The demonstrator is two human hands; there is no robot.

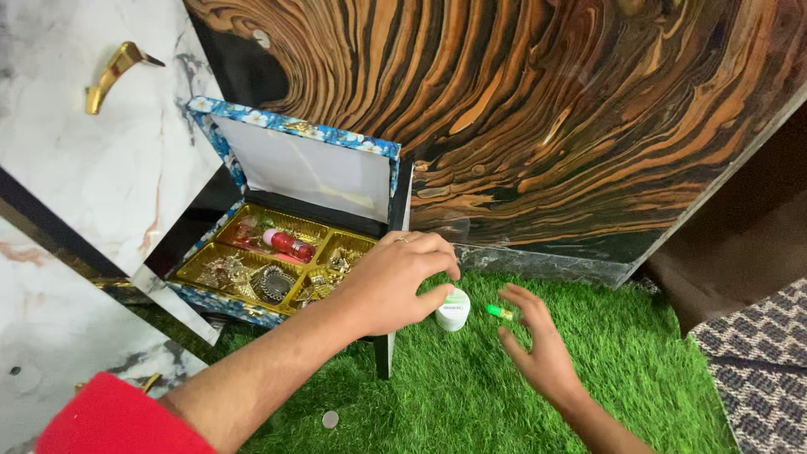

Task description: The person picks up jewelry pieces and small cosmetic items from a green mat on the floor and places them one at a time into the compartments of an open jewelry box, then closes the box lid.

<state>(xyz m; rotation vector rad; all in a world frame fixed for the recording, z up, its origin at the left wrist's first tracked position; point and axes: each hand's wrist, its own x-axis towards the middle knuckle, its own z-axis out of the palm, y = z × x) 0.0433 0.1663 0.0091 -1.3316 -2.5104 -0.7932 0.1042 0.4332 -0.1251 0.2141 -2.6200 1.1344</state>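
Note:
My left hand [393,282], on an arm in a red sleeve, reaches in from the lower left. It curls over a small white jar with a green top [454,311] standing on the artificial grass, thumb against the jar's side. My right hand [538,345] hovers just right of the jar with fingers spread and holds nothing. Its fingertips are near a small bright green tube [499,312] lying on the grass. Behind my left hand is an open blue floral box [220,296] with its lid up. Its gold tray holds jewellery and a small red bottle [291,245].
A white marble-look cabinet door with a gold handle [113,76] stands open at the left. A swirled brown wood-grain panel [572,118] fills the back. A coin [330,419] lies on the green grass mat [504,403]. A patterned rug [756,353] lies at the right.

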